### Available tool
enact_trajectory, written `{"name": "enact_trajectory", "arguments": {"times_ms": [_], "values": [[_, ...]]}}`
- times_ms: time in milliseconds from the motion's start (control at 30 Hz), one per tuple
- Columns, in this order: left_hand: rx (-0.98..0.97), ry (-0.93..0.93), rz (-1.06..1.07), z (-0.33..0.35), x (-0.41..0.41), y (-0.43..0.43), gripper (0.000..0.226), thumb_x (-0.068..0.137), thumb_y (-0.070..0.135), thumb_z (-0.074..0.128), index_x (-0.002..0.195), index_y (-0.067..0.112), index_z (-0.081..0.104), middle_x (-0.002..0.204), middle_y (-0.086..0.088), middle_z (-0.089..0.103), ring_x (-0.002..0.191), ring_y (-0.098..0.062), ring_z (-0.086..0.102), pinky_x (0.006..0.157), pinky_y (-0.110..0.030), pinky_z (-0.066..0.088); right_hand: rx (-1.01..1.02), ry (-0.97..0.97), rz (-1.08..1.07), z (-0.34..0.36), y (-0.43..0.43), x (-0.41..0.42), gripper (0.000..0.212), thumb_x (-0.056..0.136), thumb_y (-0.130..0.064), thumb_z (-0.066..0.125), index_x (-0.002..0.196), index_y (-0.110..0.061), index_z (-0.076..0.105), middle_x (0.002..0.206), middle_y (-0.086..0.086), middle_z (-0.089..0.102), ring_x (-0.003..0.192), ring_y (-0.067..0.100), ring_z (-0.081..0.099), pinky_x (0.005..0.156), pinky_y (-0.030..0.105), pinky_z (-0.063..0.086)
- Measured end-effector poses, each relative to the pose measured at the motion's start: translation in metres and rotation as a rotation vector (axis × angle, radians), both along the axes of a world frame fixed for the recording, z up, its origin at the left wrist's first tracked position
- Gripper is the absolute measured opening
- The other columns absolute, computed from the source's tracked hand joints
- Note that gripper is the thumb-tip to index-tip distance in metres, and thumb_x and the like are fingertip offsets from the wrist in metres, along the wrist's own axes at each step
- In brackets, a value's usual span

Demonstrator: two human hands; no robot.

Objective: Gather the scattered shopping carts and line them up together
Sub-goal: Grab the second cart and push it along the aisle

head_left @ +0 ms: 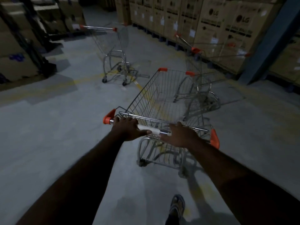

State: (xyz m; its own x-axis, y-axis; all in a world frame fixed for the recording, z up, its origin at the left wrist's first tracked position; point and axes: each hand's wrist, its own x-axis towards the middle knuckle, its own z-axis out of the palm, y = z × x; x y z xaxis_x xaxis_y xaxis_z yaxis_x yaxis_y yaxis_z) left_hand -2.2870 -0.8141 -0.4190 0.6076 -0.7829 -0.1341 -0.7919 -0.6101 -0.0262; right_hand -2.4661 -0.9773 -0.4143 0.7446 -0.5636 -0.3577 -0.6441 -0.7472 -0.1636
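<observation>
Held cart (162, 95): standing directly ahead of both hands, its long axis running away from the person, nose pointing forward and slightly left.
Handle bar (164, 132): lying crosswise under both hands, orange caps at either end.
Left hand (128, 127): gripping the bar near its left cap, fingers curling over the top, thumb lying along the bar.
Right hand (181, 135): resting on the bar's right half, fingers looking fairly straight and spread, palm pressing down and not wrapping the bar.
Nearer cart (199, 88): sitting just past the held cart's front right corner, by the boxes; blur is hiding its heading, and whether the two are touching cannot be told.
Far cart (113, 51): standing well apart, ahead and to the left, its handle end facing the person.
Turning relation: the nearer cart is lying right of the nose, so the right side is closer; judging it will need swinging the nose right before nesting.
Obstacles: stacked cardboard boxes (211, 21) are crowding the nearer cart's far side; blue pillar (267, 38) is closing the right edge.
Floor (56, 127): grey concrete with faded yellow markings.
Foot (177, 205): in a sandal, stepping behind the held cart.
</observation>
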Motion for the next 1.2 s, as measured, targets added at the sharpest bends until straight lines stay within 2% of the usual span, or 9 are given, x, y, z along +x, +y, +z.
{"name": "enact_trajectory", "arguments": {"times_ms": [200,300,400,500,567,700,867,1067,1200], "values": [[0.032,-0.001,0.088,0.005,-0.003,0.059,0.095,0.066,0.101,0.022,0.111,0.028,0.064,0.128,-0.001,0.064,0.122,-0.026,0.054,0.108,-0.051,0.028,0.012,-0.010,0.107,-0.003,0.038,0.016,0.112,0.067,-0.101,0.032,0.153,-0.030,0.032,0.157,0.013,0.033,0.139,0.040,0.041,0.107,0.054,0.042],[0.063,0.016,0.147,0.007,0.001,0.082,0.099,0.064,0.103,0.019,0.120,0.033,0.063,0.133,0.001,0.062,0.126,-0.025,0.053,0.108,-0.051,0.026,0.024,-0.002,0.159,-0.005,0.053,0.029,0.113,0.068,-0.100,0.035,0.156,-0.029,0.027,0.162,0.012,0.026,0.143,0.038,0.037,0.110,0.054,0.040],[0.099,0.060,0.207,0.010,0.008,0.105,0.108,0.063,0.103,0.019,0.147,0.038,0.043,0.156,0.003,0.041,0.143,-0.025,0.037,0.113,-0.056,0.018,0.007,0.004,0.212,-0.007,0.066,0.047,0.115,0.069,-0.099,0.036,0.158,-0.028,0.022,0.166,0.010,0.020,0.147,0.036,0.031,0.113,0.054,0.036],[0.152,0.115,0.268,0.013,0.021,0.122,0.116,0.060,0.104,0.018,0.156,0.039,0.023,0.166,0.005,0.018,0.151,-0.024,0.020,0.115,-0.062,0.008,0.014,0.002,0.271,-0.009,0.074,0.066,0.117,0.067,-0.100,0.036,0.159,-0.029,0.021,0.166,0.008,0.019,0.148,0.036,0.029,0.113,0.055,0.035],[0.184,0.176,0.316,0.013,0.033,0.132,0.122,0.054,0.107,0.018,0.156,0.041,0.019,0.167,0.007,0.011,0.153,-0.024,0.016,0.116,-0.065,0.006,0.015,-0.007,0.318,-0.010,0.078,0.081,0.119,0.065,-0.102,0.035,0.158,-0.028,0.023,0.165,0.009,0.022,0.147,0.036,0.032,0.112,0.056,0.036],[0.167,0.310,0.437,0.006,0.057,0.150,0.137,0.040,0.112,0.023,0.156,0.041,0.019,0.167,0.010,0.008,0.152,-0.026,0.017,0.119,-0.060,0.013,0.009,0.009,0.410,-0.011,0.084,0.115,0.128,0.057,-0.107,0.032,0.158,-0.029,0.023,0.166,0.007,0.022,0.147,0.034,0.032,0.113,0.054,0.036],[0.097,0.434,0.575,0.002,0.081,0.170,0.150,0.030,0.113,0.031,0.158,0.037,0.014,0.168,0.005,0.001,0.154,-0.028,0.010,0.122,-0.056,0.012,0.000,0.033,0.550,-0.008,0.088,0.166,0.135,0.052,-0.108,0.029,0.160,-0.028,0.021,0.168,0.003,0.016,0.149,0.031,0.029,0.116,0.052,0.032],[0.070,0.452,0.748,-0.003,0.101,0.198,0.152,0.028,0.113,0.029,0.158,0.038,0.011,0.168,0.005,-0.003,0.154,-0.029,0.009,0.121,-0.056,0.012,-0.023,0.025,0.717,-0.004,0.102,0.232,0.141,0.042,-0.111,0.027,0.159,-0.034,0.020,0.168,-0.001,0.016,0.150,0.031,0.027,0.115,0.059,0.029],[0.063,0.435,0.854,-0.003,0.108,0.217,0.151,0.029,0.113,0.025,0.159,0.036,0.010,0.168,0.004,-0.003,0.153,-0.030,0.011,0.121,-0.056,0.014,-0.033,0.044,0.840,-0.004,0.118,0.272,0.133,0.052,-0.107,0.035,0.161,-0.034,0.015,0.169,-0.003,0.010,0.155,0.032,0.006,0.116,0.068,0.018]]}}
